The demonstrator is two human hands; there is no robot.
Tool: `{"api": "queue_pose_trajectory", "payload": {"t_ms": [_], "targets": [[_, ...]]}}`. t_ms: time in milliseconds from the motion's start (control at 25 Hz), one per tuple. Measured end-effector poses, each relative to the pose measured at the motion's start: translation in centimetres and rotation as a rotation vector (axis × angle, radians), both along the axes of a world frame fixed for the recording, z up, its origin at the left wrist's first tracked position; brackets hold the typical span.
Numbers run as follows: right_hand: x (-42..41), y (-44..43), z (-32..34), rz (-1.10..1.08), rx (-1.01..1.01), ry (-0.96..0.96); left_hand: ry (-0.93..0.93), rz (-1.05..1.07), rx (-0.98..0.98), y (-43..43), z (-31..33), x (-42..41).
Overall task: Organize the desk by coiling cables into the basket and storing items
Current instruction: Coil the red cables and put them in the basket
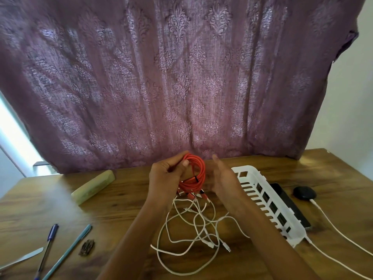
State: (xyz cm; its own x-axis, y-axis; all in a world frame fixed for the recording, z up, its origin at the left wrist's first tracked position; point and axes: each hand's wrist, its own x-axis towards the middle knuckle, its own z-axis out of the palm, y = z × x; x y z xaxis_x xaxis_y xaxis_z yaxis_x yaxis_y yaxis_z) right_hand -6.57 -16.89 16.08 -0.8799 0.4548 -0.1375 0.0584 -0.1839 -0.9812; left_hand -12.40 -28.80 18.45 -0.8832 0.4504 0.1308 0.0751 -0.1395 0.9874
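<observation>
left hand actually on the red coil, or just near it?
Touching. The head view shows the left hand gripping the red cable coil, fingers and thumb curled round its strands.

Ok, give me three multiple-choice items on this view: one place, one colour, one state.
1. The white basket lies: A) on the desk's right side; B) on its left side; C) on the floor.
2. The coiled cable is: A) white; B) red; C) black.
3. The right hand is: A) gripping the coil; B) open, fingers straight; C) inside the basket.
Answers: A, it sits on the desk, right of the coil; B, the left hand grips a red coil; B, it holds nothing.
</observation>
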Motion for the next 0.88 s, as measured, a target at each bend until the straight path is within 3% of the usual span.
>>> {"api": "queue_pose_trajectory", "payload": {"t_ms": [40,240,480,720,880], "targets": [[0.19,0.08,0.18,0.033,-0.050,0.025,-0.003,0.013,0.007,-0.02,0.02,0.04],[0.93,0.01,0.51,0.057,0.190,0.040,0.005,-0.019,0.004,-0.27,-0.02,0.10],[1.04,-0.23,0.74,-0.054,0.121,0.043,0.000,-0.040,-0.072,-0.30,-0.50,-0.19],[0.91,-0.09,0.36,-0.034,-0.042,0.040,0.044,-0.111,-0.196,-0.11,-0.86,-0.24],[0.83,0.19,0.02,0.100,-0.269,0.138,0.082,-0.148,-0.173,-0.11,-0.51,0.06]]}}
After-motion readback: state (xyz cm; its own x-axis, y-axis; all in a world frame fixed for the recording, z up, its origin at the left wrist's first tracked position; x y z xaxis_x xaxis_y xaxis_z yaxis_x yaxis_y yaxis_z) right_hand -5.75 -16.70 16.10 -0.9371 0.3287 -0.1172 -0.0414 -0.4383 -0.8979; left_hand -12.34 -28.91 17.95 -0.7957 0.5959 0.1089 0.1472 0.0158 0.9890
